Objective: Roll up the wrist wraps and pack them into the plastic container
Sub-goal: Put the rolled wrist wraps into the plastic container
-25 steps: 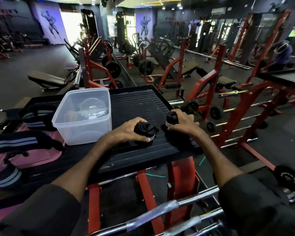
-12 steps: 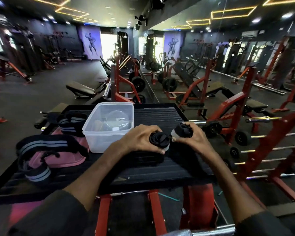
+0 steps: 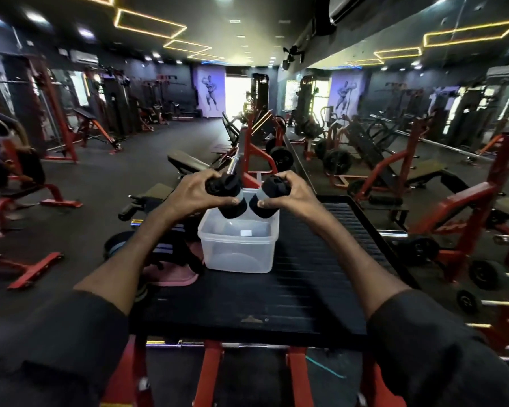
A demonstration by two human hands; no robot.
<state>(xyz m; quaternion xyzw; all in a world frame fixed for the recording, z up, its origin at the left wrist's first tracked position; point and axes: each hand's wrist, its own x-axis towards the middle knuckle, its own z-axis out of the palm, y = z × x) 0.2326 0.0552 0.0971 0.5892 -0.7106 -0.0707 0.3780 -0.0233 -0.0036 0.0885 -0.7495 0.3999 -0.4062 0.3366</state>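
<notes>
Each hand holds one rolled wrist wrap above the open container (image 3: 238,245). The left hand (image 3: 197,193) is clenched around the left roll (image 3: 229,198), a black fabric cylinder with a grey band at its lower edge; the fingers curl over the top and the thumb presses the side. The right hand (image 3: 291,195) grasps the right roll (image 3: 267,198) in the same grip, thumb on the near side. Both rolls are tilted, their lower ends angled toward each other, close together but apart. They hang over the far half of the container opening, clear of its rim.

The container is a translucent plastic tub, rectangular with rounded corners and no lid. A small white mark shows inside it.

The tub stands on the counter (image 3: 306,283), a black ribbed plate carried on red steel supports. To the left of the tub, unrolled wraps (image 3: 171,251), black with grey stripes, lie over a pink item (image 3: 171,274) at the counter's left edge. Both forearms extend from dark sleeves.
</notes>
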